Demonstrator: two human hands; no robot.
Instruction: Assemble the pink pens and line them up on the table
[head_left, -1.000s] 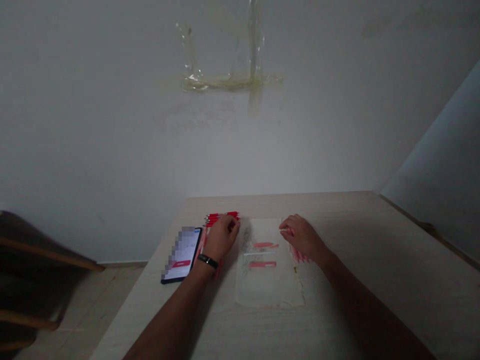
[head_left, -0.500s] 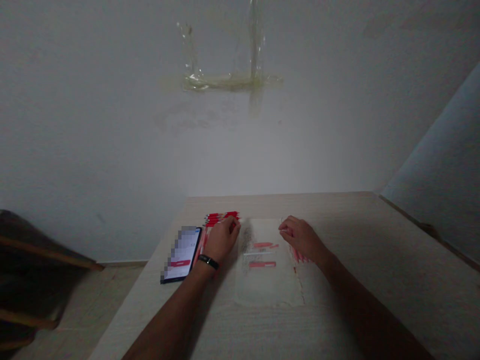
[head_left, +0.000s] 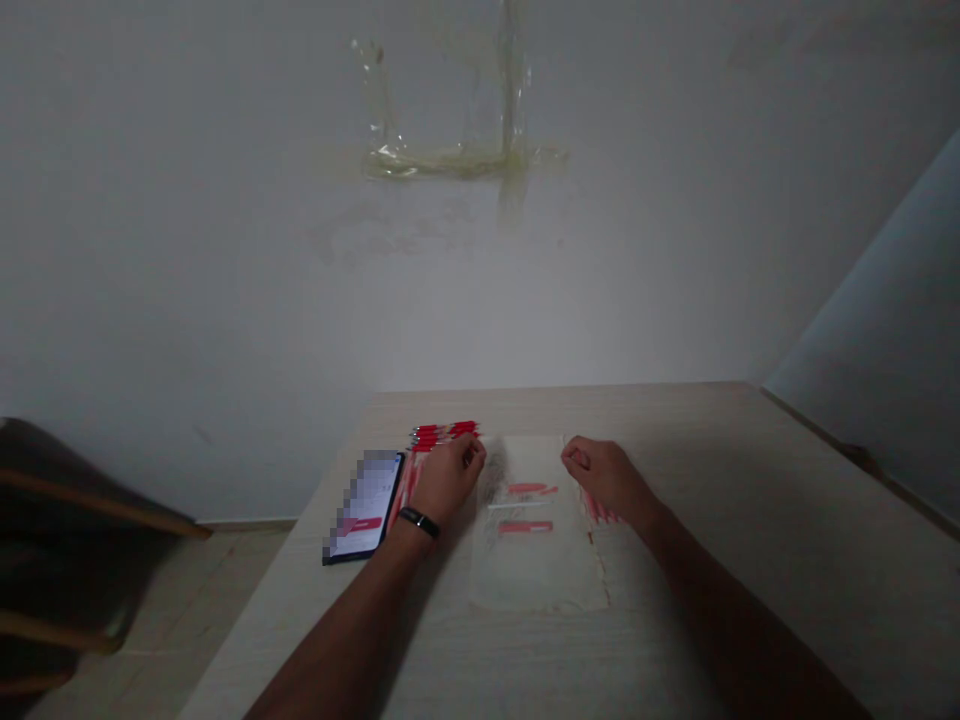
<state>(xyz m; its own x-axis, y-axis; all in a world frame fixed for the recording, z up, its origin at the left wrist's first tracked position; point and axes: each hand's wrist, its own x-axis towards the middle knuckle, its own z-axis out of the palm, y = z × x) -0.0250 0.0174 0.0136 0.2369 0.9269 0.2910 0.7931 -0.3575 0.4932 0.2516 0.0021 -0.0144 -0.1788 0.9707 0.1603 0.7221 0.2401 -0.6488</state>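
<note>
My left hand (head_left: 448, 478), a dark band on its wrist, is closed at the left edge of a worn pale sheet (head_left: 536, 585). Its fingertips are pressed together; anything in them is too small to make out. Beyond the sheet's right edge my right hand (head_left: 607, 472) is also closed, its grip hidden. Between them on the sheet lie a pink pointed pen piece (head_left: 528, 488), a thin white tube (head_left: 519, 505) and a pink pen barrel piece with a pale slot (head_left: 525, 527). Pink pen parts (head_left: 600, 509) stick out below my right hand.
Several red pens (head_left: 427, 436) lie side by side behind my left hand. More pink parts (head_left: 406, 488) sit next to a phone (head_left: 369, 525) with a lit screen on the left. The table (head_left: 495, 670) meets a wall (head_left: 480, 310) at its far edge.
Both hands have shifted only slightly to the right. My right hand's fingers have curled in more, and the pale bit seen at its fingertips before no longer shows. The pieces on the sheet stay put.
</note>
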